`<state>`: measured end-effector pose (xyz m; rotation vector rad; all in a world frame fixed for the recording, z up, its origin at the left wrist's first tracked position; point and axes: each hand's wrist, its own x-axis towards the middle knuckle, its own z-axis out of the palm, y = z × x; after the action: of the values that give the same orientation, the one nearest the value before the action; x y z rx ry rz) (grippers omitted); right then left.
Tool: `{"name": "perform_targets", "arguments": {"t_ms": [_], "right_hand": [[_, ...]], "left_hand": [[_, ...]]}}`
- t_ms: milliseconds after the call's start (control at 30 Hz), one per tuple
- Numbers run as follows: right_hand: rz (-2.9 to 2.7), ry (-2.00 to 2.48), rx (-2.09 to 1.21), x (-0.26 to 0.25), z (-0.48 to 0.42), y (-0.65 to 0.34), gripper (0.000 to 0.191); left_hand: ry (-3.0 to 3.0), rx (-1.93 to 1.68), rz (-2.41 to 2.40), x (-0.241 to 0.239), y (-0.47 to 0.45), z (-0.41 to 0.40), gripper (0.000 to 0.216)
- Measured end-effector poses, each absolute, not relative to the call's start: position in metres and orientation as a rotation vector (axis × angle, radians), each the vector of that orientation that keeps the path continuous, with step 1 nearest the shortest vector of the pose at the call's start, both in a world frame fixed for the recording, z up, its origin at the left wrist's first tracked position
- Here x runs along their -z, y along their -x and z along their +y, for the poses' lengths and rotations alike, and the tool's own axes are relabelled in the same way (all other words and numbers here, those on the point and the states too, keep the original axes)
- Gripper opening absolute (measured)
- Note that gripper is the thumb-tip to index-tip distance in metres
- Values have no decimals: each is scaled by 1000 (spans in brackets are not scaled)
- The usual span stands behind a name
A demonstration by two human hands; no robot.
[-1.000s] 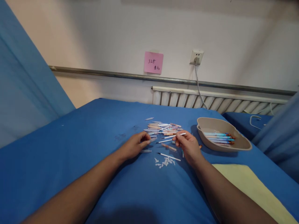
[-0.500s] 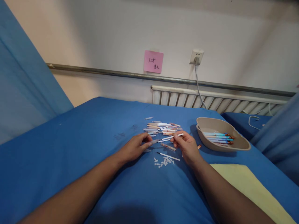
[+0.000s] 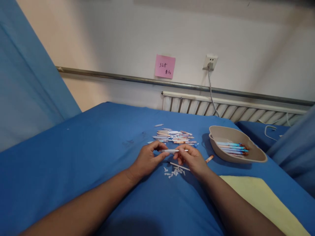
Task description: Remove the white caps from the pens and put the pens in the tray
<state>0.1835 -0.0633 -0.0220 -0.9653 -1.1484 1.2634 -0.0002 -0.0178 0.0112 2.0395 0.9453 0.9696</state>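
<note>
My left hand (image 3: 147, 158) and my right hand (image 3: 191, 158) meet over a blue-covered table (image 3: 98, 154). Between them they hold one pale pen barrel (image 3: 171, 151) level, the left pinching its left end, the right pinching its right end where a thin white refill pokes out. Just behind the hands lies a heap of pen parts (image 3: 175, 137): barrels, refills and caps. Below the hands lie a loose white refill (image 3: 179, 166) and a scatter of small white bits (image 3: 173, 171).
A beige tray (image 3: 222, 132) holding several finished pens (image 3: 232, 148) stands to the right. An orange pen piece (image 3: 209, 159) lies in front of it. A yellow cloth (image 3: 261, 200) covers the near right. Behind are a radiator, a wall socket with cable and a pink note.
My hands have come together: the left lifted a barrel off the table, and the right brought its refill to the barrel's end. The view has shifted slightly.
</note>
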Motion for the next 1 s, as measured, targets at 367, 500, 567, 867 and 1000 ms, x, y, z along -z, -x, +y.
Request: {"name": "perform_targets", "arguments": {"t_ms": [367, 500, 567, 867, 1000], "right_hand": [[-1219, 940, -1352, 23, -64, -182, 36], [-1160, 1006, -1217, 24, -62, -184, 33], [-1148, 1035, -1185, 23, -62, -184, 32], [-1234, 1021, -1178, 12, -66, -195, 51], [-1235, 988, -1150, 14, -62, -205, 47]], "left_hand": [[-2041, -903, 924, -4, 0, -13, 14], [-2144, -779, 886, -3, 1, -13, 19], [-2201, -694, 835, -5, 1, -15, 21], [-1853, -586, 800, -2, -2, -9, 27], [-1697, -613, 789, 0, -4, -8, 28]]}}
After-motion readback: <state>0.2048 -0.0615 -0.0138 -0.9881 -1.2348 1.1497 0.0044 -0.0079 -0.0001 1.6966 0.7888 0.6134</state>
